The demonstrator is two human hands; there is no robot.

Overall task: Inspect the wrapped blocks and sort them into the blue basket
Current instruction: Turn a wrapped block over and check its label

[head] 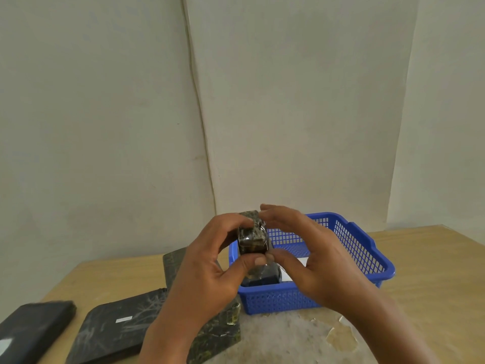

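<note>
A person's 2 bare hands hold up 1 small dark wrapped block (252, 236), seen from a head-worn camera looking down at a wooden counter (425, 285) against a plain pale wall. The block is speckled dark stone under shiny clear wrap, raised above the near-left corner of the blue basket (367, 248). The left hand (207, 271) grasps it, thumb under the bottom edge and fingers over the top. The right hand (304, 253) pinches the wrap at the block's right side with thumb and forefinger, its other fingers spread loosely above.

The basket stands on the counter, right of centre. Inside it lies another dark wrapped block (262, 275) with a white card (294, 269) beside it. To the left of the basket, partly hidden by the left forearm, a greenish marbled slab (217, 334) rests on the counter, with a flat black veined slab (115, 329) bearing a small white label, and a blurred dark object (34, 327) at the far left.

This looks like the inspection step. The next move would probably call for lowering the block into the basket's free space beside the block already there.
</note>
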